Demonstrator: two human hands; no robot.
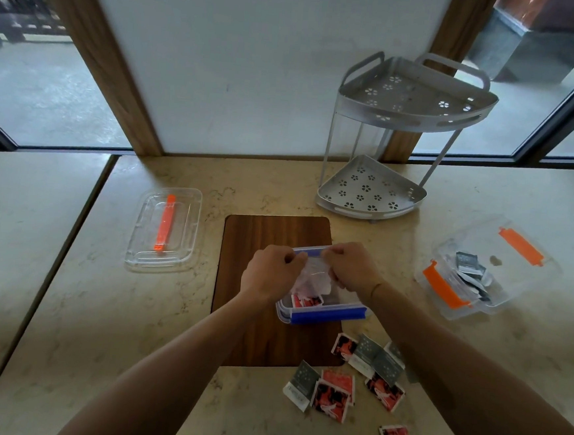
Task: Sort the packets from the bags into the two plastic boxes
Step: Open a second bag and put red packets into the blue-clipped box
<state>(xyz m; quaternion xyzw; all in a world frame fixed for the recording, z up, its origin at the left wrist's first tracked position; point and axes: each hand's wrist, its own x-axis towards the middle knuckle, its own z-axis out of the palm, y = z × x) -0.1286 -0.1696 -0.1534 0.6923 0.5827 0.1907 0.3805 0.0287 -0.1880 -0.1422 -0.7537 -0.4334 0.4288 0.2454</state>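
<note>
Nearest the camera, loose packets (351,383), red-and-black and grey, lay scattered on the counter (100,305) at lower right of the frame. Above them, at centre, the blue-latched box (322,313) sat on the wooden board (262,249). Both hands held a clear bag (312,270) directly over that box. The left hand (271,271) pinched the bag's left top corner; the right hand (350,267) pinched the right corner. The bag's blue seal strip (310,251) ran left to right between the grips, its body hanging toward the box. A red packet already lay inside. The orange-latched box (480,270), at right, held grey packets. Judged: emptying required the bag mouth turned downward over the box.
</note>
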